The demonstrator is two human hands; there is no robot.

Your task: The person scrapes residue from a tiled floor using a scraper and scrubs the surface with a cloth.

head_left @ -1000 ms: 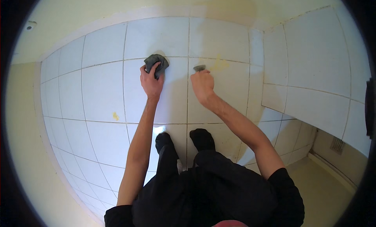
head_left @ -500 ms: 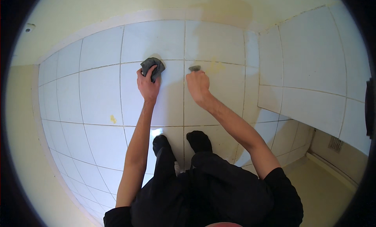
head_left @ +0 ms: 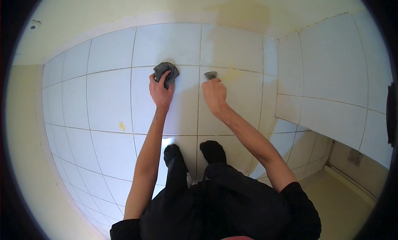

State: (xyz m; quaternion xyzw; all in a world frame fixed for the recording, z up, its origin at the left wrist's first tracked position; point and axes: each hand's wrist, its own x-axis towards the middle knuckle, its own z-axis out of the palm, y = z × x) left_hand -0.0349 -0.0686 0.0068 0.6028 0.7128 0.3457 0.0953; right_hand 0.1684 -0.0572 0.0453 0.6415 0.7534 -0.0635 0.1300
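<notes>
Right fist: the right hand (head_left: 214,95) is clenched round a small grey scraper (head_left: 210,75); its handle is hidden inside the grip, and most of the fingers are turned under, out of sight.
Scraper blade: a flared end pokes out just beyond the knuckles, away from the person; whether its edge touches the tile is hard to make out.
Left grip: the left hand (head_left: 160,94) is grasping a dark grey cloth (head_left: 169,66), fingers bent over it; the fingertips partly sink into the folds.
Cloth: bunched under and ahead of the left fingers, on the tiled floor (head_left: 166,115), its underside hidden; well apart from the scraper, to its left.
Yellow smear: a faint yellow smear (head_left: 232,75) lies just right of the blade along a grout line, its outline blurry.
Yellow patch: a smaller, brighter yellow patch (head_left: 122,126) sits left of the left forearm, near a tile corner.
Feet: two black socks (head_left: 213,152) show; dark trousers (head_left: 244,194) cover the legs.
Right rim: a dark object (head_left: 391,115) is cut off, its kind unclear.
Bottom edge: only a sliver of a reddish shape (head_left: 237,238) shows.
</notes>
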